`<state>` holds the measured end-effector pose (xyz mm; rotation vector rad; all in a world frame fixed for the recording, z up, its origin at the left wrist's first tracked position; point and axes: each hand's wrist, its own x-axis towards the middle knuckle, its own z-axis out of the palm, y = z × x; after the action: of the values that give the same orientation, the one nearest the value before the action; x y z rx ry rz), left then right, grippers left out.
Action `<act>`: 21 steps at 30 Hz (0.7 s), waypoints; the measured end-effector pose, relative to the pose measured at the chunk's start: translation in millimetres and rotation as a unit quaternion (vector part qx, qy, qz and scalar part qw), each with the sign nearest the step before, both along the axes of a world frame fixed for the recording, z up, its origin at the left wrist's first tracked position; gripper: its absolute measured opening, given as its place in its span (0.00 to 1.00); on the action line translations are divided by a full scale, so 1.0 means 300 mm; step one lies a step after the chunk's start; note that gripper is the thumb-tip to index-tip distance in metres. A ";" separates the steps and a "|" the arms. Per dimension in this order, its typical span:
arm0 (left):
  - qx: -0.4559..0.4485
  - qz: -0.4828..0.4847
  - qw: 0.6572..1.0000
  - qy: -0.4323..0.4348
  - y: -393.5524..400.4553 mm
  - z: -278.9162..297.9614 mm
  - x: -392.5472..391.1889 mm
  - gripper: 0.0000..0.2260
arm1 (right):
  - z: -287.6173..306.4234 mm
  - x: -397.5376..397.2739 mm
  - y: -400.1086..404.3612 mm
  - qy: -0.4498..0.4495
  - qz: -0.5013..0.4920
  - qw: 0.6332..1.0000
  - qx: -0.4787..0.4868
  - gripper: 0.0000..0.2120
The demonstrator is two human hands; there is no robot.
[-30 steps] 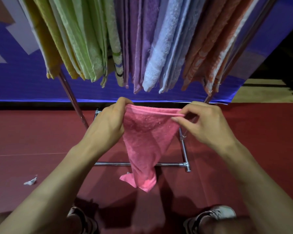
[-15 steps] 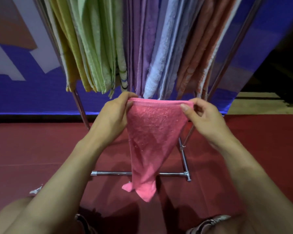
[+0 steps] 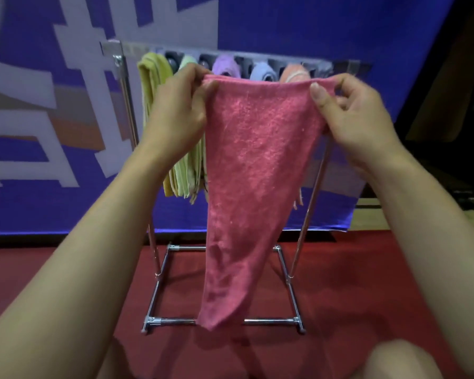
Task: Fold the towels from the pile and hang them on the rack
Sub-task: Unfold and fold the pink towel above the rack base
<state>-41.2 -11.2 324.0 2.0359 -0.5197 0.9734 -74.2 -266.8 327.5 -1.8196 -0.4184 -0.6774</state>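
A pink towel hangs in front of me, stretched flat along its top edge and tapering to a point near the floor. My left hand pinches its top left corner and my right hand pinches its top right corner. Behind it stands the chrome rack, its top bar level with the towel's upper edge. On that bar hang a yellow towel, a green one, a purple one, a blue one and an orange one. The pile is out of view.
The rack's base frame rests on a red floor. A blue banner with white lettering stands right behind the rack. My knee shows at the bottom right.
Both hands have lifted the pink towel up to the height of the rack's top bar and pulled its top edge wider. My view has tilted up, so the top bar now shows.
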 end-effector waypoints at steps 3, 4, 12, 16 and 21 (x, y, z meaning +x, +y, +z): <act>-0.012 -0.017 1.000 0.018 0.021 0.037 -0.043 0.10 | 0.048 -0.035 0.012 0.032 0.072 0.995 0.065 0.10; -0.022 -0.029 0.999 0.020 0.025 0.044 -0.061 0.10 | 0.057 -0.052 0.015 0.059 0.121 0.986 0.101 0.14; -0.215 -0.382 0.877 0.197 0.020 0.040 -0.186 0.10 | 0.038 -0.154 0.041 0.198 0.370 0.893 0.164 0.16; -0.222 -0.444 0.832 0.246 -0.049 0.020 -0.240 0.10 | 0.032 -0.162 0.101 0.193 0.355 0.910 0.096 0.07; -0.240 -0.459 0.825 0.228 -0.091 -0.014 -0.224 0.05 | 0.023 -0.161 0.126 0.148 0.330 0.924 0.120 0.04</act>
<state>-108.5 -38.4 319.9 1.2269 -0.7765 -0.0009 -122.5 -229.0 334.4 -1.3884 -0.6673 0.0182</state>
